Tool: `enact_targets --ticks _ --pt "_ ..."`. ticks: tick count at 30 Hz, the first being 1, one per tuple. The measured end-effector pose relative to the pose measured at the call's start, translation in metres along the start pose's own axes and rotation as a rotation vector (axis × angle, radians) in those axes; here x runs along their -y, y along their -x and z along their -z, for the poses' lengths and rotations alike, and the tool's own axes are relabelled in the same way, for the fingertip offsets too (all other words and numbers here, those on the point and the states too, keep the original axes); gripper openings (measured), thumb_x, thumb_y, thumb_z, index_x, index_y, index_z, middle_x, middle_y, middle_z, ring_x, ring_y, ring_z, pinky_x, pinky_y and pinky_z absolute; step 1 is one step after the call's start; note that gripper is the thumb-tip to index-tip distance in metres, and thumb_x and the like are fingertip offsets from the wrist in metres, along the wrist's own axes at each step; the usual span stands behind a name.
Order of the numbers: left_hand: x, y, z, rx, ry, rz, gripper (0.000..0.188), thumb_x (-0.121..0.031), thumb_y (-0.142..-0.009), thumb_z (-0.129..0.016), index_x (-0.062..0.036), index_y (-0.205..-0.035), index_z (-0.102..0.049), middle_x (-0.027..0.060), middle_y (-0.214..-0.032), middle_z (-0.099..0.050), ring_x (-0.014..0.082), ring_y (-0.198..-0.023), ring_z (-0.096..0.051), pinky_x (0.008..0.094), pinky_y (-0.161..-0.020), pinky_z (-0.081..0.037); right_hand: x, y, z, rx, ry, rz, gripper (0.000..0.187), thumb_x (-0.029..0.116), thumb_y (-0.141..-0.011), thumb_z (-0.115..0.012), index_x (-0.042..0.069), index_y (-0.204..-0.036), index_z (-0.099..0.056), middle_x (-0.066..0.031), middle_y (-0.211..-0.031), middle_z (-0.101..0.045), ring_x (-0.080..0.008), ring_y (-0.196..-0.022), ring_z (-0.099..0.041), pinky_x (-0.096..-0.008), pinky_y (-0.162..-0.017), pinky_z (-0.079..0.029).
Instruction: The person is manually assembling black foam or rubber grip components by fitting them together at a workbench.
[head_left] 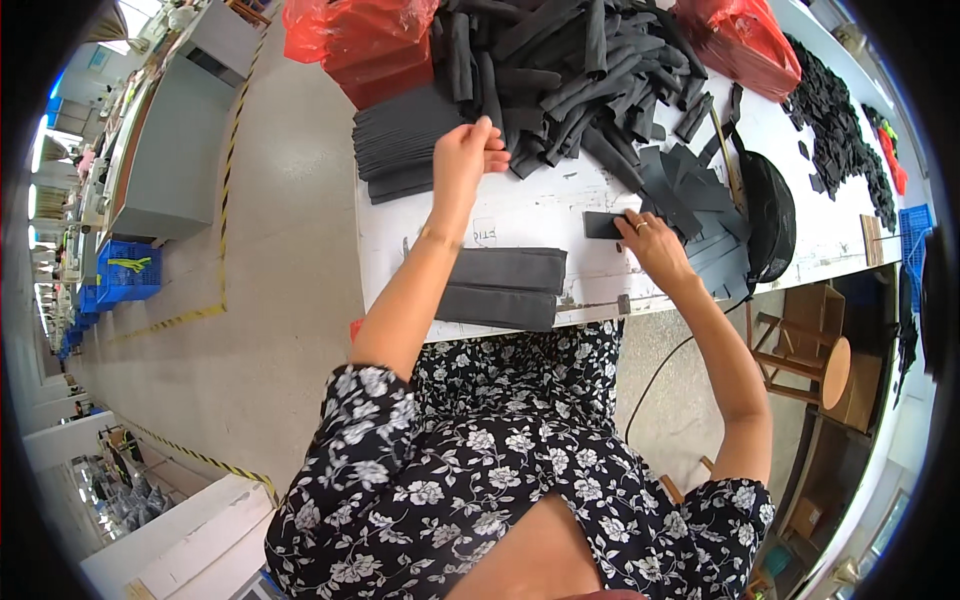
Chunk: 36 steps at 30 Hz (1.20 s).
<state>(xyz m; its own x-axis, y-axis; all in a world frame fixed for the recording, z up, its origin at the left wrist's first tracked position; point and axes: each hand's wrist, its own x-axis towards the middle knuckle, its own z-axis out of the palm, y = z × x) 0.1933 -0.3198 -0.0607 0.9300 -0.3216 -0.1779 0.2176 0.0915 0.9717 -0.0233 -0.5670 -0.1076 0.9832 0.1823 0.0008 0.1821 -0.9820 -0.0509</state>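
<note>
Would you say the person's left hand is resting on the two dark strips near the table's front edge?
No, the left hand is beyond the two dark strips, near the dark pile.

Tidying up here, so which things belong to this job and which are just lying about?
Likely job things: dark strip under the right hand, loose flat strips, heaped dark pieces, neat dark stack, two dark front pieces.
Apparently lying about: wooden stool, blue crate, black rounded object.

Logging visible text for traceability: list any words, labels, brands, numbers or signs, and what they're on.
Scuffed white tabletop, beyond long dark-grey fabric strips: small handwritten mark, not copied out.
Glossy red plastic bag at left: no readable text.
Background: too small to read.
</note>
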Motion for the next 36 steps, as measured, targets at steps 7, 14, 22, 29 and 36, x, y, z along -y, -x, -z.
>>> enact_targets --ticks 7,14,22,29,36 --pt "0.025 -0.039 -0.064 -0.582 -0.391 -0.241 0.045 -0.042 -0.087 -0.067 0.0017 -0.082 -0.056 0.011 -0.064 -0.062 0.0259 -0.053 -0.062 0.0364 -0.049 -0.049 0.004 -0.002 -0.02 -0.146 0.236 0.128 0.019 0.008 -0.078 -0.058 -0.004 -0.093 -0.061 -0.0163 -0.094 -0.064 -0.0266 -0.089 -0.06 -0.0342 -0.077 -0.05" --pt "0.04 -0.08 -0.012 -0.419 -0.849 -0.275 0.025 -0.022 -0.083 -0.068 0.0028 -0.082 -0.07 0.0153 -0.077 -0.069 0.0282 -0.076 -0.068 0.0361 -0.067 -0.052 0.008 -0.009 -0.015 -0.456 0.016 -0.074 0.015 0.005 -0.083 -0.057 0.0 -0.094 -0.05 -0.0163 -0.116 -0.061 -0.0344 -0.094 -0.06 -0.0452 -0.084 -0.048" --pt "0.029 -0.071 -0.016 -0.208 -0.245 0.141 0.014 -0.009 -0.075 -0.074 0.0041 -0.075 -0.071 0.0092 -0.066 -0.066 0.013 -0.059 -0.062 0.0277 -0.054 -0.046 0.037 -0.01 0.038 -0.232 -0.631 -0.293 0.022 0.001 -0.086 -0.055 0.0 -0.104 -0.042 -0.0231 -0.095 -0.06 -0.0414 -0.083 -0.058 -0.0476 -0.077 -0.046" --pt "0.022 -0.011 -0.014 -0.082 0.238 0.082 0.014 -0.004 -0.079 -0.07 0.001 -0.091 -0.063 0.0066 -0.08 -0.065 0.0165 -0.067 -0.063 0.0273 -0.059 -0.051 0.074 0.006 0.063 -0.246 -0.586 -0.264 0.038 0.01 -0.078 -0.066 0.0 -0.107 -0.044 -0.0201 -0.1 -0.055 -0.0363 -0.1 -0.05 -0.0454 -0.087 -0.04" --pt "0.015 0.04 0.014 0.01 0.559 0.28 0.013 -0.001 -0.085 -0.069 -0.0007 -0.095 -0.061 0.0098 -0.095 -0.066 0.0221 -0.089 -0.067 0.0355 -0.081 -0.058 0.099 0.006 0.07 -0.237 -0.742 -0.262 0.052 0.024 -0.071 -0.085 0.004 -0.099 -0.047 -0.0094 -0.08 -0.055 -0.02 -0.072 -0.053 -0.0329 -0.069 -0.047"
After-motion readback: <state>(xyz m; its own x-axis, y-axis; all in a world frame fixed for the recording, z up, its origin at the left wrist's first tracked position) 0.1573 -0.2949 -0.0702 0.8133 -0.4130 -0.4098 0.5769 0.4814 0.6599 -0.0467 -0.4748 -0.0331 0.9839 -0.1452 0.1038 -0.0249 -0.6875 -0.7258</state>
